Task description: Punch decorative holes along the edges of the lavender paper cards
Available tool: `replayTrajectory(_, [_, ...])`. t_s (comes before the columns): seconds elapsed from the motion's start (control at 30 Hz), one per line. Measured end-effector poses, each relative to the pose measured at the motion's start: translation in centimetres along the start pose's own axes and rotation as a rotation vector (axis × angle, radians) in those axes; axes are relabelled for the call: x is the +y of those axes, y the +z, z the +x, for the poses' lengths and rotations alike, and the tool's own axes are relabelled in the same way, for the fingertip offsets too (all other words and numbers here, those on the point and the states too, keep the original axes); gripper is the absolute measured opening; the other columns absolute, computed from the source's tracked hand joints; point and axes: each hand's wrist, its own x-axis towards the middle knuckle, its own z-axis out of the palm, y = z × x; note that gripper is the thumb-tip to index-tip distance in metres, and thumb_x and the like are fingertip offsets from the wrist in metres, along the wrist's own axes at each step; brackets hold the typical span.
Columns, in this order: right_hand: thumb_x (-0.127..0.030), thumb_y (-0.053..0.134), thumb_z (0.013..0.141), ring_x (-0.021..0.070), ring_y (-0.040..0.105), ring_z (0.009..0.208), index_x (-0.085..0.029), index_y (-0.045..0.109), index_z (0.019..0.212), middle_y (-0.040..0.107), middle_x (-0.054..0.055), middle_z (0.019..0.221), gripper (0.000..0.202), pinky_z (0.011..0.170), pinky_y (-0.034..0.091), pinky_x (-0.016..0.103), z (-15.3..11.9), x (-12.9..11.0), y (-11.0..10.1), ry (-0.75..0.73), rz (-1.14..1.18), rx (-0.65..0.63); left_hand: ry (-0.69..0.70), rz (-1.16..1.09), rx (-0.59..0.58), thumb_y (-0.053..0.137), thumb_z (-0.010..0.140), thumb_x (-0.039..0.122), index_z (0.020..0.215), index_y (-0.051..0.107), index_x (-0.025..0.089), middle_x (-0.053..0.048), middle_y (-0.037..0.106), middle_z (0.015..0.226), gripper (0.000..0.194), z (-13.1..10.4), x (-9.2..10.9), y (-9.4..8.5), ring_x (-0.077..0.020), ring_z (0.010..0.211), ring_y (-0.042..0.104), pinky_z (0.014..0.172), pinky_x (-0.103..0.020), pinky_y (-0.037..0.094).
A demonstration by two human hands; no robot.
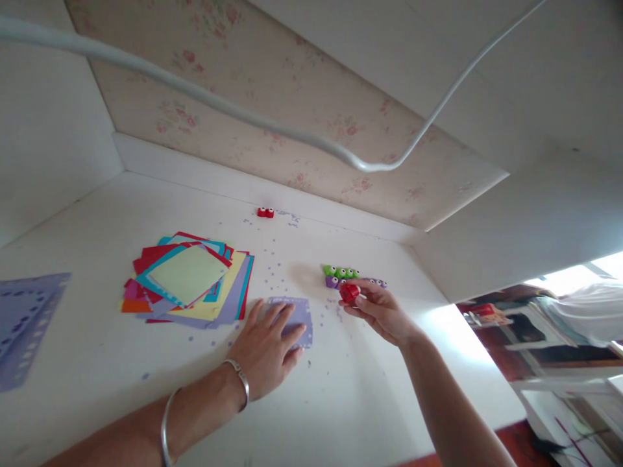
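Note:
My left hand (270, 344) lies with its fingers spread on a small purple sheet of paper (302, 318), which has light punched marks along its border. Between the fingertips of my right hand (377, 308) is a small red figure (349, 294), raised a little above the table. Just behind that hand stand rows of little green figures (342, 272) and purple figures (331, 282) with round white eyes. Two red figures (265, 212) with the same eyes sit together near the back wall.
A messy stack of coloured paper (192, 275) lies left of my hands. Purple sheets with punched edges (32, 331) rest at the far left. Small purple paper bits (275, 266) dot the white table (121, 370). A white cable (292, 133) hangs across the upper view.

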Motion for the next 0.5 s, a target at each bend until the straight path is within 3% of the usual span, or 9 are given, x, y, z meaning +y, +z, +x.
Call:
replayTrajectory(0.3, [-0.023,0.065,0.087,0.0115,0.070,0.084,-0.024,0.059,0.125,0.070,0.006,0.107,0.039,0.082,0.056,0.021,-0.2,1.3,0.8,0.033,0.261,0.022,0.012,0.008,0.005,0.045,0.093,0.046,0.124,0.058,0.032,-0.009,0.046,0.140,0.036,0.1,-0.1,0.2,-0.0320,0.128,0.038,0.106,-0.062,0.016])
replayTrajectory(0.5, [-0.027,0.066,0.086,0.0091,0.071,0.083,-0.024,0.061,0.123,0.071,0.004,0.107,0.038,0.079,0.056,0.015,-0.2,1.5,1.6,0.043,0.354,0.042,0.018,0.010,0.007,0.045,0.093,0.043,0.124,0.058,0.030,-0.010,0.046,0.140,0.036,0.1,0.0,0.1,-0.0330,0.128,0.038,0.106,-0.063,0.016])
